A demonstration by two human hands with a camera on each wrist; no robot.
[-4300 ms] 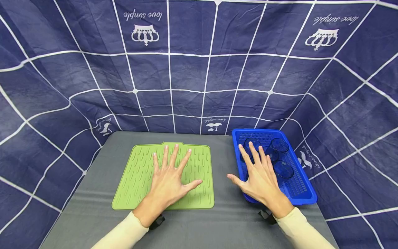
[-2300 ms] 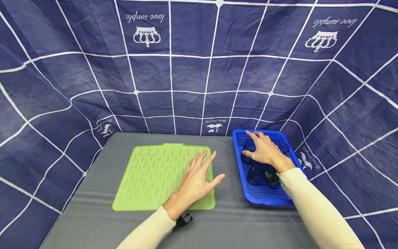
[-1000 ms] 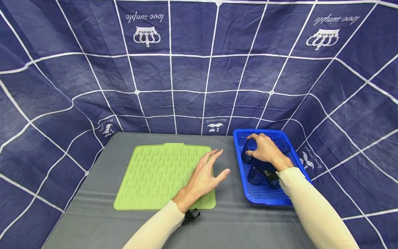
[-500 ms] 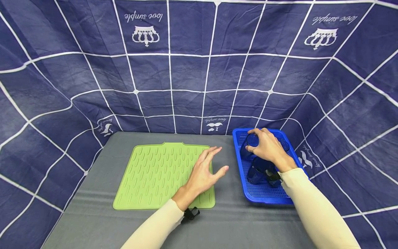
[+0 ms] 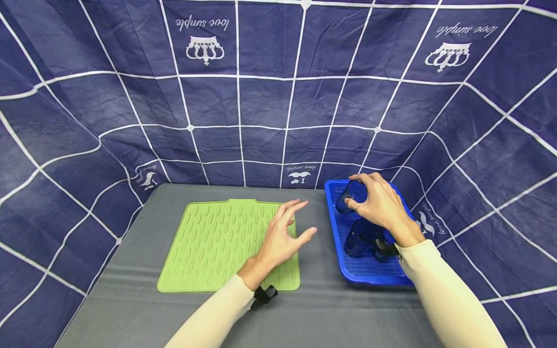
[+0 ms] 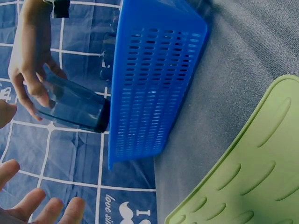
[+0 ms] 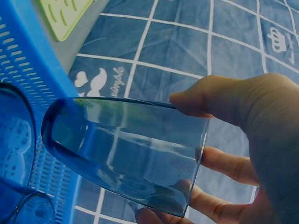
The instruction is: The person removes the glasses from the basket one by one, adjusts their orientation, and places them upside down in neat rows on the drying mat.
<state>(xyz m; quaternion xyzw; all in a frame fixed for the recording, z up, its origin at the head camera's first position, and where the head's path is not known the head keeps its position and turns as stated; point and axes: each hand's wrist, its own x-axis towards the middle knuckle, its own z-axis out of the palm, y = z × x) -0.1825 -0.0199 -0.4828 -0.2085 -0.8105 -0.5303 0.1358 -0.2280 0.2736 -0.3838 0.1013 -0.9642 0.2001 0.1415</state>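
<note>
My right hand (image 5: pixel 377 203) grips a clear blue glass (image 5: pixel 353 194) and holds it tilted above the far left corner of the blue perforated basket (image 5: pixel 370 282). The right wrist view shows thumb and fingers (image 7: pixel 233 107) wrapped round the glass (image 7: pixel 131 149), its thick base pointing left. More blue glasses (image 5: pixel 359 239) lie in the basket under my wrist. My left hand (image 5: pixel 287 227) hovers over the right edge of the green ribbed mat (image 5: pixel 217 241), fingers spread and loosely bent, holding nothing. In the left wrist view the glass (image 6: pixel 70 105) hangs beside the basket wall (image 6: pixel 154 84).
The mat and basket lie side by side on a grey table (image 5: pixel 326 314). A strip of bare tabletop separates them. Dark blue cloth with white grid lines (image 5: pixel 261 96) hangs close around the back and both sides.
My right hand has reached into the basket, closed round a glass and lifted it up, tipping it. My left hand has slid to the mat's right edge and risen slightly.
</note>
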